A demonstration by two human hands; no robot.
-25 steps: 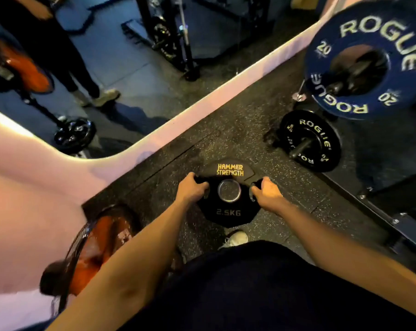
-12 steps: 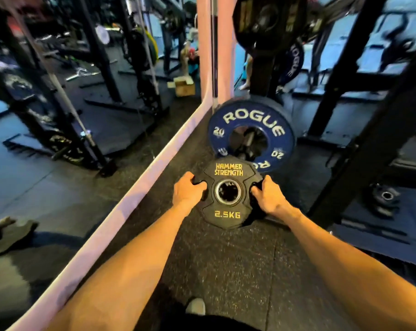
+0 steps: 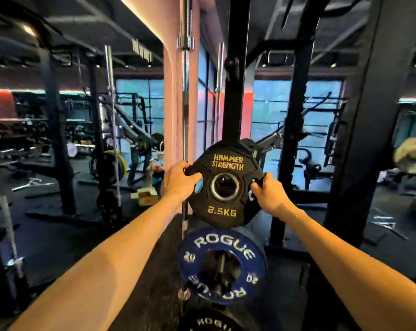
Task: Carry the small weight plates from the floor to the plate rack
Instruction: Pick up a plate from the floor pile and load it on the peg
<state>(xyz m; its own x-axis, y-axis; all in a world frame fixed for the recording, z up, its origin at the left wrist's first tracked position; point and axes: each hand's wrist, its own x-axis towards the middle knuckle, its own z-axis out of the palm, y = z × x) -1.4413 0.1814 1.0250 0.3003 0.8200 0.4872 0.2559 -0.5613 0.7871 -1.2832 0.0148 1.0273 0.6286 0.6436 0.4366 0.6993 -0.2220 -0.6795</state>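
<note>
Rack post [image 3: 233,96], perhaps 2 plates [image 3: 222,244]

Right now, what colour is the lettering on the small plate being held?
Yellow-gold lettering on the black 2.5 kg plate, clearest in the head view.

Small plate [image 3: 222,211] in my grip: black, yellow-gold HAMMER STRENGTH and 2.5KG lettering, silver ring round its hole. Plate below [image 3: 222,265]: blue, white ROGUE and 20 lettering. Lowest plate [image 3: 216,321]: black, white lettering. Rack upright [image 3: 234,91] black. Pillar [image 3: 171,103] pink. Barbell [image 3: 185,115] silver. Floor [image 3: 59,247] dark, speckled.
</note>
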